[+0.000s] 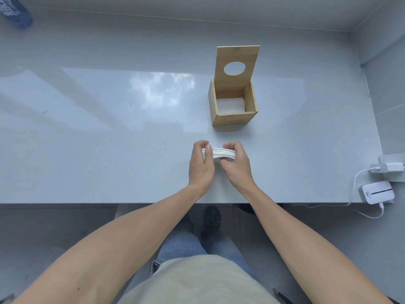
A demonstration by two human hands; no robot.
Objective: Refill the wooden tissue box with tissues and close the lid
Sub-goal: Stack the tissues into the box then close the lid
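You are looking at no words you can read. The blue bottle (16, 13) is showing white letters, too blurry. The small white device (377, 192) is showing tiny, unclear marks.

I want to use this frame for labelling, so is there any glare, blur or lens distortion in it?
Head view: a bright window reflection glares off the counter left of the box; wide-angle bending curves the counter edges; the blue bottle in the far-left corner is blurred; hands and tissues look sharp.
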